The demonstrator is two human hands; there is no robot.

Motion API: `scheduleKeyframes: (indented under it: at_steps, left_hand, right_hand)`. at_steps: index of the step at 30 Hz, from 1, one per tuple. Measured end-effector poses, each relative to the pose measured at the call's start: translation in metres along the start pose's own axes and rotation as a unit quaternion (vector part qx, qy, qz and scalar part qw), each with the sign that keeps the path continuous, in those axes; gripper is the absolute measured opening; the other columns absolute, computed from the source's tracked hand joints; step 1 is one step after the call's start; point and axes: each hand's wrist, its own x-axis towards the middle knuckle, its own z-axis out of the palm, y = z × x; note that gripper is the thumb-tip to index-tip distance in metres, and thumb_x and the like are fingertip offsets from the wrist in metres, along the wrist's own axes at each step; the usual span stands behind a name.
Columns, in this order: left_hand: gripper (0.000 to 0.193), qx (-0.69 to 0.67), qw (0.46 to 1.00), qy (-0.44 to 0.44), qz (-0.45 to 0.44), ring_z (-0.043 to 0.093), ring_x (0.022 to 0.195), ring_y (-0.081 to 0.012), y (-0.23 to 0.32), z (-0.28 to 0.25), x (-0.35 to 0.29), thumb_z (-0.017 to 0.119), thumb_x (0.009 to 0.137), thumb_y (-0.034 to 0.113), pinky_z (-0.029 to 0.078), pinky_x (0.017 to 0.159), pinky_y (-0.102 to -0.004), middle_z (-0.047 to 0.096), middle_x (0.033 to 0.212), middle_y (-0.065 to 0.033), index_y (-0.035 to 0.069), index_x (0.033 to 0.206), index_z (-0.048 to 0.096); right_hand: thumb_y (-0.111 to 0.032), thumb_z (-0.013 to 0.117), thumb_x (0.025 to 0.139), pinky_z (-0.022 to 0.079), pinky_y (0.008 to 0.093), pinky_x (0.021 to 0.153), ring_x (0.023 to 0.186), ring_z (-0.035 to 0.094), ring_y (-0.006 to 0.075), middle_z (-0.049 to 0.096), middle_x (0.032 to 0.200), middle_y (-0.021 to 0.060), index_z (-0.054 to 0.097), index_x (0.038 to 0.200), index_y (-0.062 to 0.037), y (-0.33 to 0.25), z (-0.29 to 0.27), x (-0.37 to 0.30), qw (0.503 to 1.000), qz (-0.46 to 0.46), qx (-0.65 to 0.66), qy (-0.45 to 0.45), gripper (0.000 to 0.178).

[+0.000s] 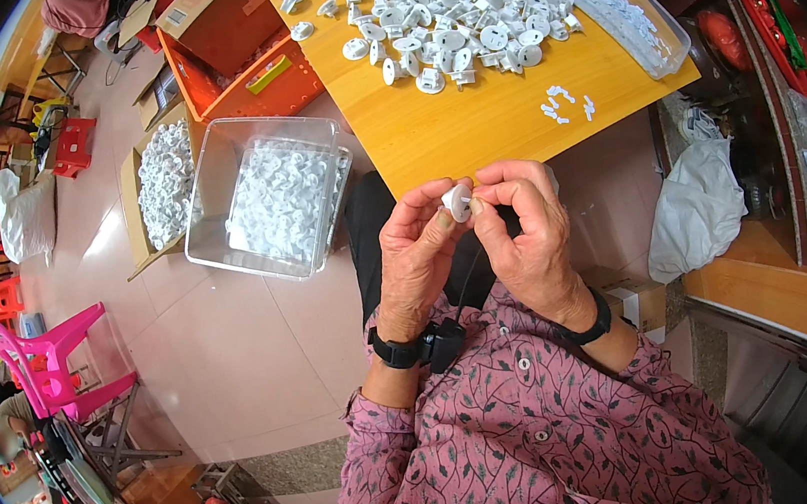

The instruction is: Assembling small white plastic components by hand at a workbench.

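My left hand (415, 250) and my right hand (526, 227) meet just below the near edge of a wooden table (469, 128). Between their fingertips they pinch one small round white plastic part (458, 203). Both hands grip it, left thumb and forefinger on its left side, right fingers curled over its right side. A heap of several similar white plastic parts (454, 9) lies on the table top beyond. A few tiny white pieces (565, 108) lie near the table's front edge.
A clear tray of small white pieces (621, 14) sits at the table's right. On the floor to my left stand a clear bin of white parts (276, 197), a cardboard box of parts (163, 181), an orange crate (245, 65) and a pink chair (49, 361). A white bag (696, 211) lies right.
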Motion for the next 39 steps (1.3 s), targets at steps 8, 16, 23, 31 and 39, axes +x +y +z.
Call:
scheduleKeyframes:
  at_steps: [8,16,23,31,39]
  left_hand:
    - [0.03,0.072,0.997,-0.001,0.018,0.06,0.113,-0.0223,-0.002,-0.003,0.0,0.062,0.093,0.001,0.048,0.099,-0.0371,0.063,0.123,-0.0159,0.001,0.122,0.058]
    - [0.029,0.078,0.997,0.007,0.011,0.061,0.111,-0.0224,0.0,-0.003,-0.002,0.062,0.094,0.003,0.051,0.095,-0.0356,0.063,0.122,-0.0163,0.001,0.122,0.058]
    - [0.028,0.052,0.998,0.018,0.001,0.061,0.11,-0.0208,0.003,0.003,-0.001,0.06,0.095,0.003,0.052,0.092,-0.035,0.064,0.121,-0.0145,0.001,0.123,0.058]
    - [0.029,0.072,0.997,0.026,0.009,0.064,0.105,-0.0207,0.002,0.002,0.0,0.064,0.092,0.003,0.055,0.09,-0.0351,0.065,0.117,-0.0148,-0.003,0.12,0.06]
    - [0.029,0.109,0.994,0.018,0.02,0.066,0.098,-0.0199,0.006,-0.001,-0.001,0.066,0.09,0.002,0.056,0.09,-0.0344,0.067,0.113,-0.0152,-0.006,0.118,0.061]
  right_hand:
    - [0.002,0.066,0.081,0.049,0.0394,0.08,0.092,0.059,0.032,0.057,0.1,0.0155,0.056,0.091,-0.001,0.0,-0.001,0.001,1.0,-0.01,-0.011,-0.008,0.014]
    - [0.001,0.067,0.081,0.05,0.0382,0.079,0.091,0.061,0.0319,0.059,0.099,0.0155,0.057,0.09,0.0005,0.003,-0.005,0.004,0.997,0.023,0.055,-0.043,0.013]
    - [0.0,0.066,0.083,0.05,0.0371,0.078,0.091,0.062,0.0313,0.06,0.099,0.0159,0.058,0.09,0.0003,0.005,-0.008,0.005,0.996,0.024,0.061,-0.052,0.011]
    - [0.0,0.064,0.084,0.049,0.0384,0.075,0.089,0.061,0.0326,0.058,0.1,0.0163,0.055,0.087,-0.0004,0.005,-0.007,0.006,0.998,0.003,0.026,-0.057,0.01]
    - [0.002,0.062,0.085,0.049,0.0383,0.073,0.086,0.059,0.0324,0.056,0.098,0.0164,0.053,0.087,-0.0003,0.006,-0.006,0.008,0.996,-0.001,0.049,-0.07,0.01]
